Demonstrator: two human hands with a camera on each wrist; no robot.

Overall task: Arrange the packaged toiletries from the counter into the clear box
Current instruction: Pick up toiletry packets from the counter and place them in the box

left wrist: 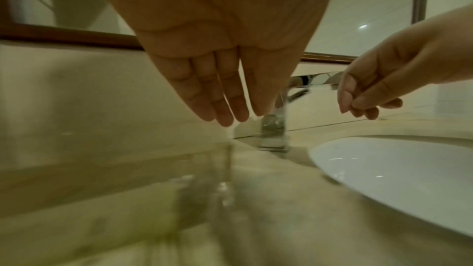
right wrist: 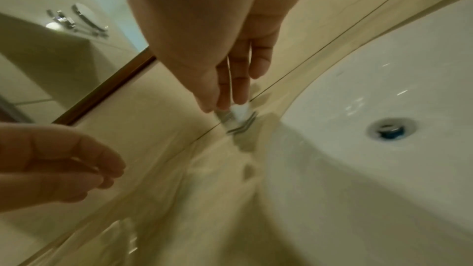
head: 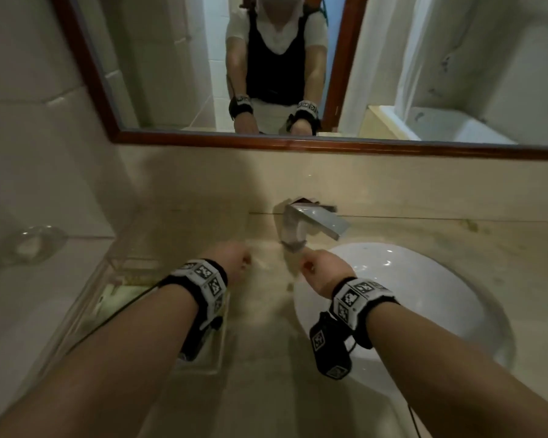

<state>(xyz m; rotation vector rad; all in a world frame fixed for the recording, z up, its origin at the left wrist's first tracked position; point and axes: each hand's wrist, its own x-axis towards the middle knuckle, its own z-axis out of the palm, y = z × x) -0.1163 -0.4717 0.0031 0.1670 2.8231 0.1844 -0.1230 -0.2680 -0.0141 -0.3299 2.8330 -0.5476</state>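
**At the bathroom counter: both hands empty, box at left**

Across the bottom half of the head view runs a beige stone counter, w/ a framed mirror on the wall above. Set into the counter at right is a white oval sink. At left stands the clear box, its walls nearly invisible against the stone; pale greenish packets lie inside, blurred, so their count can't be told. No loose packaged toiletries show on the counter in any view. A chrome faucet stands behind the sink, between the two hands.

Left hand hovers w/ fingers straight and together, holding nothing, just right of the box. Right hand hangs near the faucet base w/ fingers loosely curled, also empty.

Risks, as a judgement:
- Box walls are hard to see, so a hand could knock a wall and shove the box toward the counter edge.
- Sink lies just beside the working area; a dropped packet could slide into the basin and get wet.
- Right hand is close to the faucet, so a quick reach could bump the lever.
- Frames are motion-blurred; a fast grab may miss thin packets.
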